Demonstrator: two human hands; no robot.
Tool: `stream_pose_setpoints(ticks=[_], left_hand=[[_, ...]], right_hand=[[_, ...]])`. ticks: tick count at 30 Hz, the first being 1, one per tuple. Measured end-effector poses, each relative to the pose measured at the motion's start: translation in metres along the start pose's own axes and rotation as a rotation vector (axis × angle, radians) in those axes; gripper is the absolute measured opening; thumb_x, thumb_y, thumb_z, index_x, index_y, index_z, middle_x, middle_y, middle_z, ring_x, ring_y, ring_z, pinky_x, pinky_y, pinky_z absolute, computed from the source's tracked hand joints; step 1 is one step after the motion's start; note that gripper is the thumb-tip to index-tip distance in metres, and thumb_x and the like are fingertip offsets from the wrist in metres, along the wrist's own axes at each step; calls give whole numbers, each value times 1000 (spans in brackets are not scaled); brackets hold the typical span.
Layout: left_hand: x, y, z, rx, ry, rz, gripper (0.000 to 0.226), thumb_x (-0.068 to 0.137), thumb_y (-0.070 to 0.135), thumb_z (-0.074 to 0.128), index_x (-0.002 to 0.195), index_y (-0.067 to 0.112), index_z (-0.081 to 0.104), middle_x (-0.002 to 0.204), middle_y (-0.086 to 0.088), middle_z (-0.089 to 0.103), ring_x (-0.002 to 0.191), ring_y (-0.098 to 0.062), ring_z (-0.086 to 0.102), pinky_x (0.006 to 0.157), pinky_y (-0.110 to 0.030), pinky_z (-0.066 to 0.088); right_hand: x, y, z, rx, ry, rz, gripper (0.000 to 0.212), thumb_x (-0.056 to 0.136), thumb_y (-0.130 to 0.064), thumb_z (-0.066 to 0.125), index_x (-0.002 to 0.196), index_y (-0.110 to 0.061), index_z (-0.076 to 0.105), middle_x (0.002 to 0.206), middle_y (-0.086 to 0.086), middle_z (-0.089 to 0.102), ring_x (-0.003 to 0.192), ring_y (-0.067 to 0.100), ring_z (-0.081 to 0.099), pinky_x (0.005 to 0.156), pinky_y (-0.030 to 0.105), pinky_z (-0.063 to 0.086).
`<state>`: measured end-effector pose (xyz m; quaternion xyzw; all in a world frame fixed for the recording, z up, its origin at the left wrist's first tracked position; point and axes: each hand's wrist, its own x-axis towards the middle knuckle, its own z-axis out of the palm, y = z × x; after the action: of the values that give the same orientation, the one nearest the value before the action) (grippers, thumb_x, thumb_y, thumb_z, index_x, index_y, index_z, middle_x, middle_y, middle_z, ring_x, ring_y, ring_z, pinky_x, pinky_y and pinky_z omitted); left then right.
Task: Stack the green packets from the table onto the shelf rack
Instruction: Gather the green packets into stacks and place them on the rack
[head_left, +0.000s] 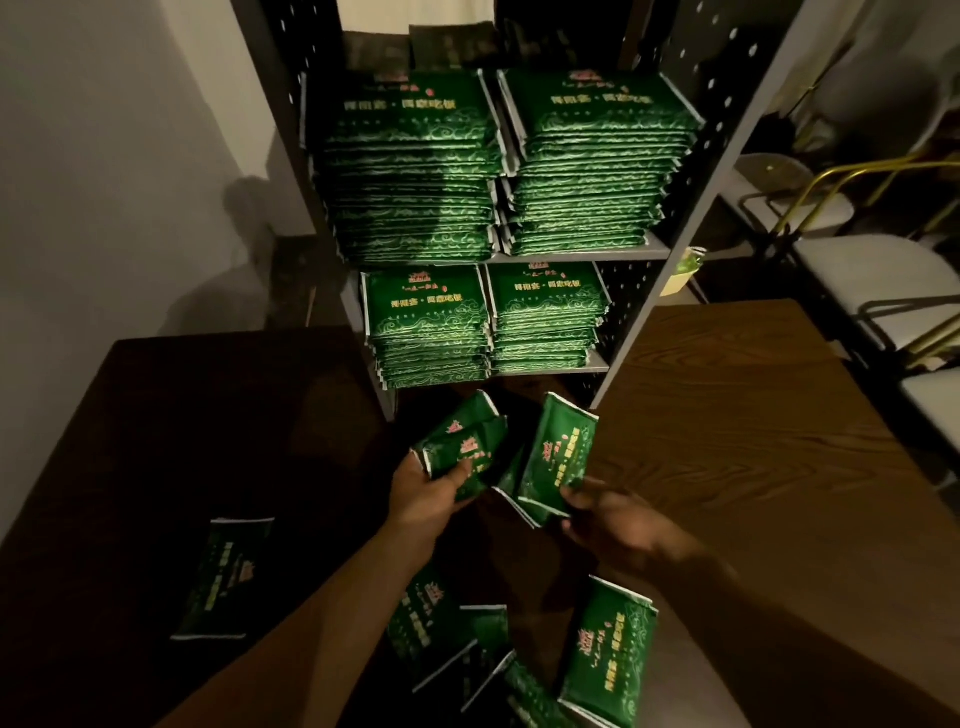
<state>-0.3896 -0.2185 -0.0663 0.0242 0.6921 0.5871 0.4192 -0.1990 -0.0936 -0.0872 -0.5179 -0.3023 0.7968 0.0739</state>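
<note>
The left hand (426, 491) grips a few green packets (462, 447), their long axes tilted up and right toward the shelf rack (582, 254). The right hand (605, 512) pinches another packet (553, 460) standing nearly upright. Both forearms reach forward over the dark table (156, 441), where loose packets (608, 649) lie; full stacks (410, 166) fill the shelves.

I am standing in a dim stockroom: shelf rack (670, 249) bearing stacked packets (410, 171), chairs (872, 275) beside it.
</note>
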Motion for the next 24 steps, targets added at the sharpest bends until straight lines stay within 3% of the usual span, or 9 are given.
stream_pose_setpoints(ticks=[4,7,9,11,13,15,18,21,24], left_hand=[[-25,0,21,-147,-203,-61,23,97,10,64,117,21,63,111,3,69,92,-14,71,71,-33,59],[-32,-12,29,-76,-269,35,39,85,1,75,117,22,66,110,-2,76,101,-19,73,81,-37,60],[-30,-18,32,36,-184,132,48,76,-12,78,112,18,66,111,-10,74,109,-31,70,95,-45,56],[-30,-19,31,103,-139,150,51,75,-18,75,109,18,64,110,-10,73,108,-32,69,96,-44,55],[-30,-17,24,109,-165,130,53,75,-21,72,110,17,62,106,-6,72,102,-26,70,86,-32,58],[-33,-13,18,157,-231,105,54,77,-23,69,115,13,60,104,-3,70,96,-18,69,74,-20,57],[-28,-16,13,253,-297,101,55,78,-23,68,116,17,61,114,-9,70,110,-25,67,97,-39,55],[-28,-15,14,336,-332,142,51,79,-19,71,106,23,62,108,-3,70,105,-19,67,100,-39,52],[-22,-13,10,482,-347,278,47,78,-4,81,109,25,62,108,3,70,102,-5,66,93,-27,54]], right_hand=[[-12,15,22,118,1,-38,18,95,3,57,111,-1,64,111,13,67,94,21,64,59,25,56],[-14,22,35,145,24,-56,19,95,3,59,113,4,62,114,15,67,94,21,67,61,26,59],[-19,25,36,-38,26,-65,27,92,-1,65,118,4,61,113,15,70,91,22,71,64,28,60],[-23,24,29,-416,-1,-92,32,85,-11,76,115,-7,67,106,5,73,92,16,71,70,27,59],[-23,17,15,-517,23,-192,51,73,-18,86,120,-17,65,111,0,71,100,15,68,83,32,59],[-22,5,-3,-368,75,-326,82,64,-9,90,135,-22,51,120,-6,64,109,14,62,98,41,52],[-25,-11,-13,-580,-81,-411,117,59,-7,91,153,-37,27,136,-12,54,128,13,49,108,44,45],[-31,-15,-4,-746,-163,-446,77,72,3,82,135,-30,53,126,-7,64,121,11,59,101,39,53],[-26,-7,0,-876,4,-680,46,77,-3,83,110,-31,67,109,-12,72,105,5,68,93,27,56]])
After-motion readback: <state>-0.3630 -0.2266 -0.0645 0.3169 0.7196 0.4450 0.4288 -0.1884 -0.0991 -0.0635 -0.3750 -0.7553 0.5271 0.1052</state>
